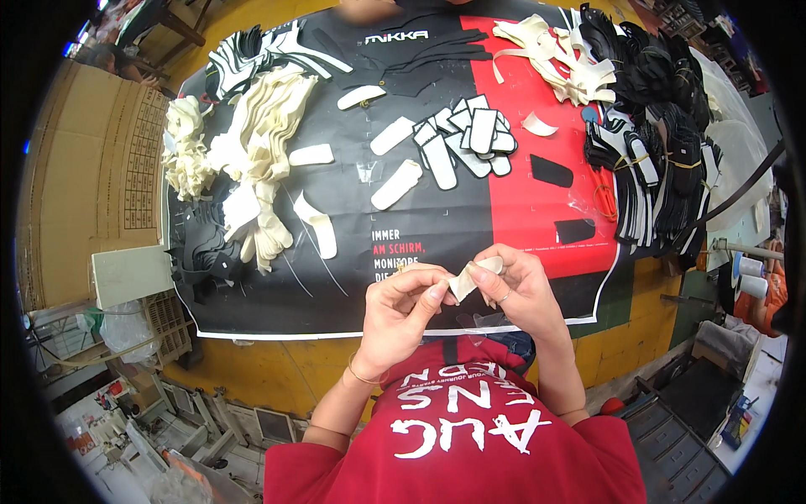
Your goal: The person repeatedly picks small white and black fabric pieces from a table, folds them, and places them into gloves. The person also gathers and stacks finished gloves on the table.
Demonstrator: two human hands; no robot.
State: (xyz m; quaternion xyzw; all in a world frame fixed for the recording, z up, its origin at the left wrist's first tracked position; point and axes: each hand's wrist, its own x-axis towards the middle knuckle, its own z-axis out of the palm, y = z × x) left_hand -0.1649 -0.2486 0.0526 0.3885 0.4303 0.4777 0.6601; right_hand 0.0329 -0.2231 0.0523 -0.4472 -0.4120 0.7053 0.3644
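Observation:
Between my two hands, near the table's front edge, is a small cream fabric piece (463, 284) with a serrated edge. My left hand (401, 309) pinches one end of it between thumb and fingers. The other end is gripped by my right hand (518, 284), its upper part curling over the fingers. Beyond them lies a loose pile of white rounded tabs with black edging (482, 130). Several cream tabs (316, 225) lie singly to the left of that pile. Two black rectangular patches (552, 170) rest on the red part of the table cover.
Stacked cream strips (270, 118) and black-and-white strips (252, 59) cover the table's left. Black bundles (663, 160) tied with bands crowd the right edge, beside red-handled snips (604, 195). A cardboard box (101, 160) stands at the left. Another person's hand (367, 8) shows at the far edge.

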